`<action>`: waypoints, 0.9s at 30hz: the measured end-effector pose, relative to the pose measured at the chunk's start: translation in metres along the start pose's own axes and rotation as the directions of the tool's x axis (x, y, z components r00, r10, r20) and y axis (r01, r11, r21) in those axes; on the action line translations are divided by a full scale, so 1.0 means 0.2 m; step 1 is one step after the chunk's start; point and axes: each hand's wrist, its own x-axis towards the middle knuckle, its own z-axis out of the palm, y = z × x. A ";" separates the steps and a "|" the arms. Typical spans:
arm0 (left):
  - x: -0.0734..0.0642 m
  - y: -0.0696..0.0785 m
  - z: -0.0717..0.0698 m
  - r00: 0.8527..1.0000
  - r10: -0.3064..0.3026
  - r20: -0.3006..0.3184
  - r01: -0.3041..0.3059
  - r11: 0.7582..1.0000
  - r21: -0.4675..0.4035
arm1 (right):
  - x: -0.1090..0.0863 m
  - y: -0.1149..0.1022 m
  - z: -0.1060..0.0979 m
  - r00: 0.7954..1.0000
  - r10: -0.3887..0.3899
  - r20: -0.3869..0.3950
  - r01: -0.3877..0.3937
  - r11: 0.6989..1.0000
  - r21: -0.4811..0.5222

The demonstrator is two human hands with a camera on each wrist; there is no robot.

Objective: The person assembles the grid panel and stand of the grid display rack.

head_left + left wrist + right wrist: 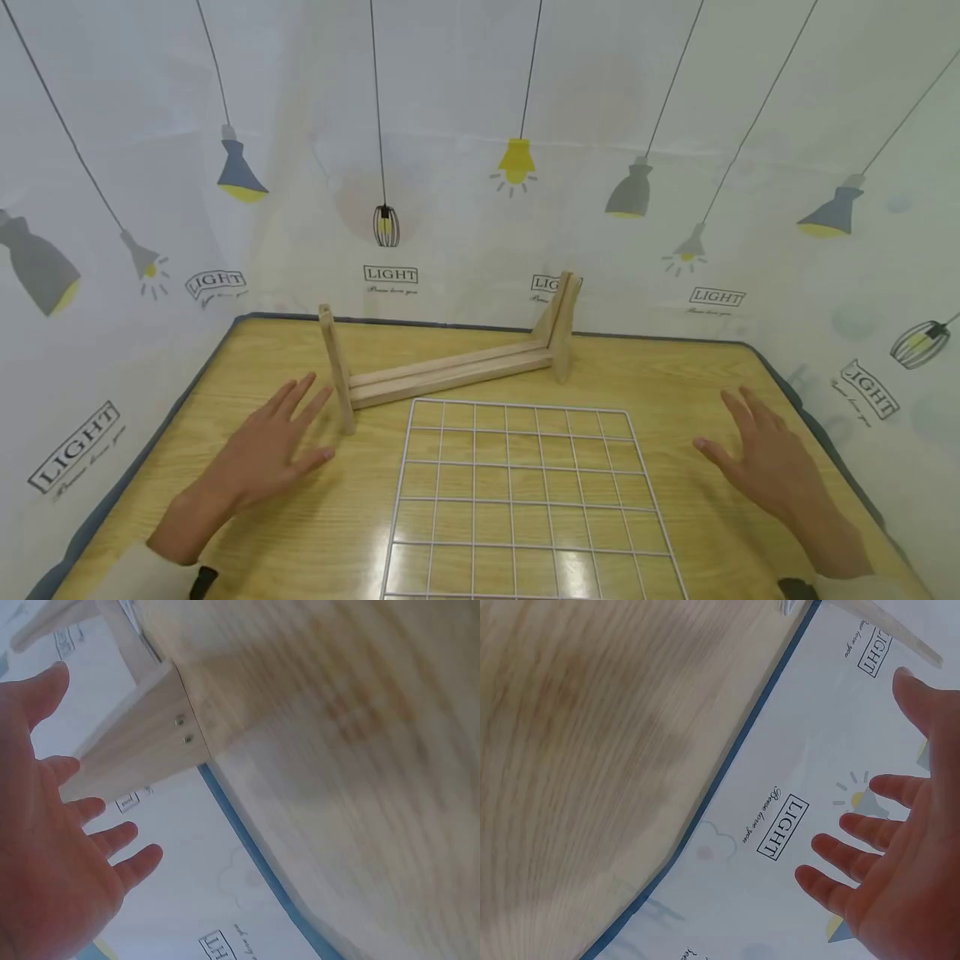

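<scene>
My left hand (262,454) and right hand (772,458) spread empty; lower-centre wire grid (512,502) seems light, stiff: I'd grip its sides.

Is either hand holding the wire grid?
No, the wire grid lies on the table, with the left hand and right hand apart from it on either side.

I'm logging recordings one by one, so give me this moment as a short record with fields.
Left grip: spread, holding nothing, nearest the wooden stand; contact unclear
Right grip: spread, holding nothing, to the right of the wire grid
Wooden stand: on the table, beyond the grid
Wire grid: white, lying on the table, near edge out of view
Backdrop: pale, printed with hanging lamps and "LIGHT"
</scene>
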 end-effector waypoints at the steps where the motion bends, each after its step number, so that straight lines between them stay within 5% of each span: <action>1: 0.00 0.01 0.00 1.000 -0.001 0.006 0.001 1.000 0.003 | 0.00 -0.01 0.00 1.000 0.004 0.007 -0.004 1.000 0.006; 7: -0.03 0.08 -0.02 1.000 -0.003 0.015 0.002 0.999 0.032 | -0.02 -0.04 0.00 0.996 0.043 0.081 -0.046 0.998 0.038; 12: -0.05 0.12 -0.02 0.999 -0.022 0.024 0.022 0.999 0.026 | -0.02 -0.08 0.01 0.977 0.071 0.203 -0.105 0.980 0.167; 18: -0.05 0.18 0.01 0.996 -0.062 0.060 0.067 0.994 -0.088 | -0.04 -0.15 0.01 0.946 0.058 0.319 -0.174 0.921 0.349; 25: 0.01 0.27 0.06 0.992 -0.037 0.118 0.063 0.971 -0.230 | -0.07 -0.18 0.01 0.899 0.079 0.432 -0.271 0.873 0.404; 27: 0.01 0.29 0.06 0.991 -0.033 0.131 0.066 0.963 -0.260 | -0.07 -0.17 0.02 0.885 0.061 0.462 -0.296 0.839 0.456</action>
